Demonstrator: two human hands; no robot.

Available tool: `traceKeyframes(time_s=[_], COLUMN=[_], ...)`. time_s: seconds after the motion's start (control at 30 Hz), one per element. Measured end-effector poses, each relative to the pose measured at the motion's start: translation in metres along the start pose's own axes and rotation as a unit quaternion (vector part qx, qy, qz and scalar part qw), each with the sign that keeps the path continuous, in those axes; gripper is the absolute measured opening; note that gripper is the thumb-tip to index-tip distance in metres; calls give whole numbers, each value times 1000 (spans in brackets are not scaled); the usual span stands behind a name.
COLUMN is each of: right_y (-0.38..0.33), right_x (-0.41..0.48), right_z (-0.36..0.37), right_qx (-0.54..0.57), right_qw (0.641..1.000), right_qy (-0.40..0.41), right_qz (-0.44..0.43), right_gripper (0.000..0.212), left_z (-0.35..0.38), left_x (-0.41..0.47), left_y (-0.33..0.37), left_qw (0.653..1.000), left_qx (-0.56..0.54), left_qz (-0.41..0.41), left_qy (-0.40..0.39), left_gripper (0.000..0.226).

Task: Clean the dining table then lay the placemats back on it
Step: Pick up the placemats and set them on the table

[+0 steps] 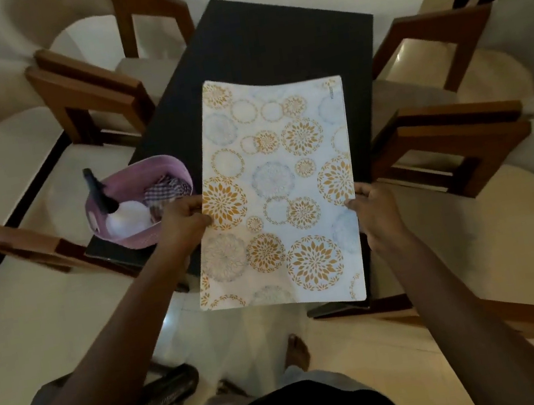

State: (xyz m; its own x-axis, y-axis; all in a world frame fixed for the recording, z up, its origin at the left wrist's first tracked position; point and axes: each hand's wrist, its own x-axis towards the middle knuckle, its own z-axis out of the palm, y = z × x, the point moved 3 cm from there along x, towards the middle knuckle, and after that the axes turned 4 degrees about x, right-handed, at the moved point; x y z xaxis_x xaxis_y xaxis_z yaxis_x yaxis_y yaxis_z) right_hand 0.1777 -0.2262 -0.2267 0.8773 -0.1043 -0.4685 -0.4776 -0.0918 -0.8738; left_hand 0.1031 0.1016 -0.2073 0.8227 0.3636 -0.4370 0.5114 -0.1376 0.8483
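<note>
Beneath the left hand (182, 222) and right hand (376, 210) and spreading out on every side, pale glossy floor (36, 340), dimly lit, with a dark strip running along its left part. Ahead of both hands, a black matte tabletop (269, 39), rectangular, stretching away from the body with a narrow end nearest. Wooden chairs (86, 90) with pale seats flanking it, a pair out beyond the left hand and a pair out beyond the right, drawn close to the long sides. Between the hands, a pale placemat (278, 193) printed with gold and blue-grey flower rings, held up over the near end of the tabletop rather than lying flat on it. Long axis pointed straight away from the body, in line with the tabletop's own length; near short edge hanging past the table end above the floor, far short edge reaching toward mid-table. Layered look along the far right edge, so perhaps more than one sheet; hard to tell. Just outside the left hand, on the near left corner of the tabletop, a round lilac basket (150, 171). Left hand pinching the placemat's left long edge, thumb on top, fingers curled under. Right hand gripping the right long edge roughly opposite, fingers tucked beneath. Inside the basket, a white spray bottle (126, 218) with a black trigger head tilted out to the left, and beside it, nearer the left hand, a crumpled checked cloth (168, 189). Below the hands, close to the body, a bare foot (296, 350) on the floor.
</note>
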Motion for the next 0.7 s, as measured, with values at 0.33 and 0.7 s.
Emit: traceKeyframes(time_s=[0.33,0.7], right_y=[53,69], right_x=[64,65], right_z=[-13,-12], right_qx=[5,-75], right_qw=[993,986], right_qy=[39,122], right_qz=[109,90], right_gripper=[38,45], left_z=[70,68], left_x=[78,90], left_y=[-24,-53], left_qw=[989,987], left_qx=[137,142], left_qz=[-45,-63], left_qy=[-21,-49], left_gripper=[37,38])
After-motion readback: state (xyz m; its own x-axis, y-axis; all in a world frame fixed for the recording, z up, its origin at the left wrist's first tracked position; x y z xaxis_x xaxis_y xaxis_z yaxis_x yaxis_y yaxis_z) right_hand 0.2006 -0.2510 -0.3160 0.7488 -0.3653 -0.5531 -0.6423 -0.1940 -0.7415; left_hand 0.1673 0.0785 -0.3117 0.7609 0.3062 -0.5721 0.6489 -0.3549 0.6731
